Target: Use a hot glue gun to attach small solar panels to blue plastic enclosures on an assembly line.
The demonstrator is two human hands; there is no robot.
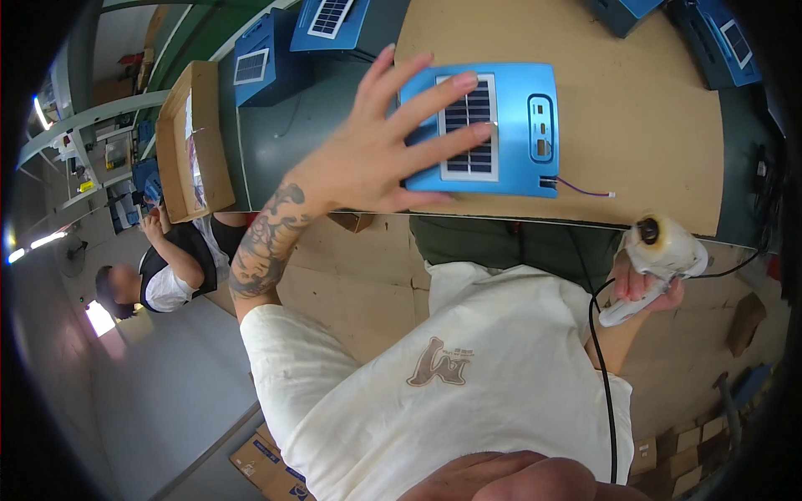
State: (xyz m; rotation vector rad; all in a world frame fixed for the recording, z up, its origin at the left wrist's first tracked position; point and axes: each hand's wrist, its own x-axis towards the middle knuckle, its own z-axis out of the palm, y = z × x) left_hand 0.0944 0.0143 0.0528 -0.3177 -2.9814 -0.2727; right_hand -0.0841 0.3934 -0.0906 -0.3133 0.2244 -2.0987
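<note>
A flat blue panel (516, 90) lies on the brown board, carrying a small solar cell (468, 163) and a dark-rimmed strip of ports (541, 127). My left hand (401, 138) rests across its left side with fingers spread, two fingertips over the solar cell. From the panel's lower right corner runs a thin wire (581, 189) ending in a small white plug. At the table's near edge on the right, my right hand (639, 288) is closed round the handle of a white corded pistol-shaped tool (675, 250). Its round end is dark in the middle with a yellowish-brown ring.
Blue boxes with solar cells (271, 71) stand at the far left, others (718, 46) at the far right. An open cardboard box (219, 159) sits at the table's left end. A black cable (608, 401) hangs beside my right arm. Another person (180, 259) works at the left.
</note>
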